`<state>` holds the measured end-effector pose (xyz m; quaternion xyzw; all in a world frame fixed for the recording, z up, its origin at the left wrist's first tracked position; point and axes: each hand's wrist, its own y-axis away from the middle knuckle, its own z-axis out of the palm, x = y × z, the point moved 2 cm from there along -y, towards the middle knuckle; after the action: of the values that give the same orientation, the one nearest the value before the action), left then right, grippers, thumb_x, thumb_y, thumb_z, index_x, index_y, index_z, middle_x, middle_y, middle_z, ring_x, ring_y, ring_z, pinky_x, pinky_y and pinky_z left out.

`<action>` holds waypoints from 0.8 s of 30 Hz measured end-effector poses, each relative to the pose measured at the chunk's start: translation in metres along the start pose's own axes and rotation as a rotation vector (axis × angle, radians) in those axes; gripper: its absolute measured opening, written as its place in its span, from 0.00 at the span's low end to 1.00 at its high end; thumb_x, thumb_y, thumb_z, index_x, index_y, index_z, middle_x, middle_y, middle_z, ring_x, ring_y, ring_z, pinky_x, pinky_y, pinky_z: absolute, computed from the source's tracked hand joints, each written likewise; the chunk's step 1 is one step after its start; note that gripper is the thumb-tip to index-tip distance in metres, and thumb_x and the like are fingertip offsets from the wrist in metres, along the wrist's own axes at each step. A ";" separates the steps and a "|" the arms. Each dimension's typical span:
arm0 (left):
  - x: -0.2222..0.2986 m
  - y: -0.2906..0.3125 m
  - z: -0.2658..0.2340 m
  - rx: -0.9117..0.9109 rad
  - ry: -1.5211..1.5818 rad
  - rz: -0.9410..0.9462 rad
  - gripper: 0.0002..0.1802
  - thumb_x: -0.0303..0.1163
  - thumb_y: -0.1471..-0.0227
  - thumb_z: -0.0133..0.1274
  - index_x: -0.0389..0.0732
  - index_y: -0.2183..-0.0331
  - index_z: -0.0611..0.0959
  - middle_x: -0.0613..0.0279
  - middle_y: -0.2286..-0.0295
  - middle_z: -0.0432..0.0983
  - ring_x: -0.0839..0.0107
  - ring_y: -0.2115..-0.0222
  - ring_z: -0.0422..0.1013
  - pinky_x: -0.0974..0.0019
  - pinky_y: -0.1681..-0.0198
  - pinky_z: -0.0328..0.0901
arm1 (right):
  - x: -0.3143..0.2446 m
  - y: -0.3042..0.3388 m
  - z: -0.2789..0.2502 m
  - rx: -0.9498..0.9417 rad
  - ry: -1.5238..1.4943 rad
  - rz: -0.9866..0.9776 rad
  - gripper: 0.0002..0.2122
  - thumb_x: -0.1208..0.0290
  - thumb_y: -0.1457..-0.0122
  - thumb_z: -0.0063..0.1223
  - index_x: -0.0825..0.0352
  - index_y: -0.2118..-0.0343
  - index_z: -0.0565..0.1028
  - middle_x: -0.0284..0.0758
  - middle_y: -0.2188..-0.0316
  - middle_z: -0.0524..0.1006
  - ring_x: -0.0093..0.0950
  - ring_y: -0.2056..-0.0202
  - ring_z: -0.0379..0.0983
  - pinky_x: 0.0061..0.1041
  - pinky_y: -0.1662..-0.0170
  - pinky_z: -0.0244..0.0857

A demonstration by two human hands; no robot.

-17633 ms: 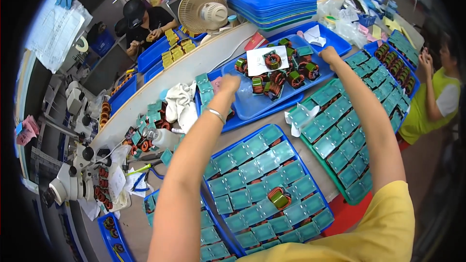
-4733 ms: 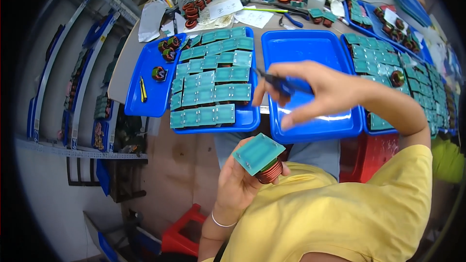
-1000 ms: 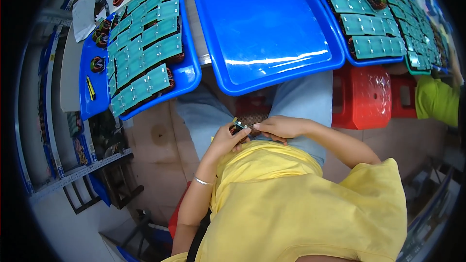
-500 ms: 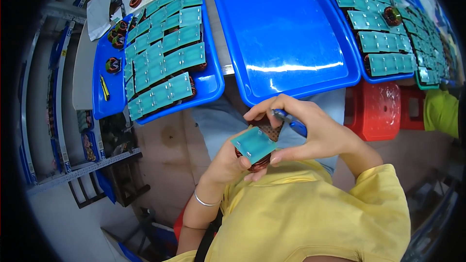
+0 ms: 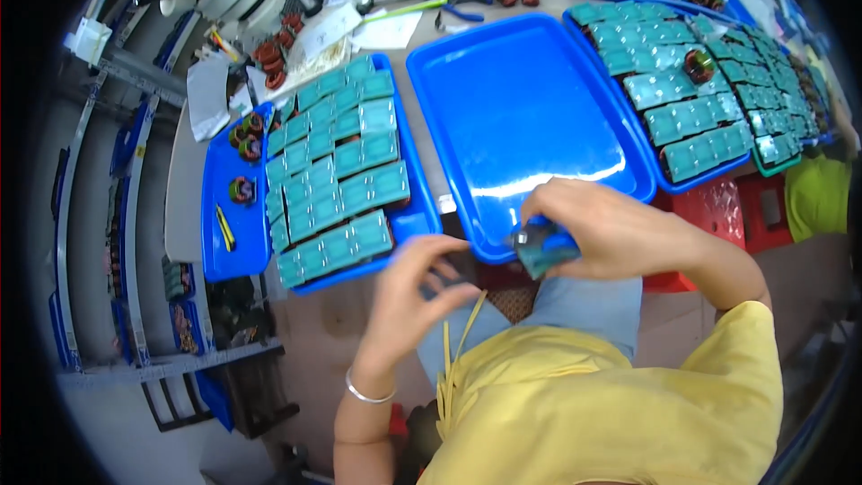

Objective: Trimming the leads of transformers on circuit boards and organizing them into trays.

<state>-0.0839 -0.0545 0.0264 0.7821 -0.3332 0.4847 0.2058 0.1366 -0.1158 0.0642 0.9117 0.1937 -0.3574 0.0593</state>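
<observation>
- Carrying on one-handed: the right hand [image 5: 611,224] grips a dark-teal circuit board [image 5: 541,258] at the near rim of the middle blue tray [image 5: 539,108], fingers bent about its upper side. Blur hides any coil beneath, and its height over that rim is unclear.
- And there's the change! Half a second ago both hands met around a board in front of that tray; now they're apart, the board on the right. Looks like a pass between hands, the right one bearing the load alone.
- Left hand [image 5: 413,296], beside the tray's near left corner: fingers loosely curled, something dark between them. Tool or shadow? Cannot tell, nor whether it grips anything.
- Left of the middle tray, rows of teal boards [image 5: 337,180]; farther left, a yellow cutter knife [image 5: 224,227] below a toroidal coil [image 5: 241,189].
- Right of it, more boards [image 5: 700,117], a copper toroid [image 5: 699,66] on top. Beyond its far rim, blue-handled pliers [image 5: 462,13].
</observation>
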 end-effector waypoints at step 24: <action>0.012 0.021 -0.042 0.357 0.551 0.018 0.30 0.32 0.60 0.59 0.35 0.56 0.64 0.56 0.61 0.67 0.69 0.60 0.66 0.68 0.57 0.63 | 0.170 -0.094 -0.100 0.619 0.630 0.102 0.18 0.75 0.58 0.55 0.71 0.62 0.66 0.46 0.65 0.70 0.46 0.60 0.66 0.35 0.56 0.61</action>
<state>-0.1218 -0.0457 0.0555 0.6424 -0.1816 0.7305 0.1437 0.2762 0.0485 0.0264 0.9593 0.0412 -0.0997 -0.2609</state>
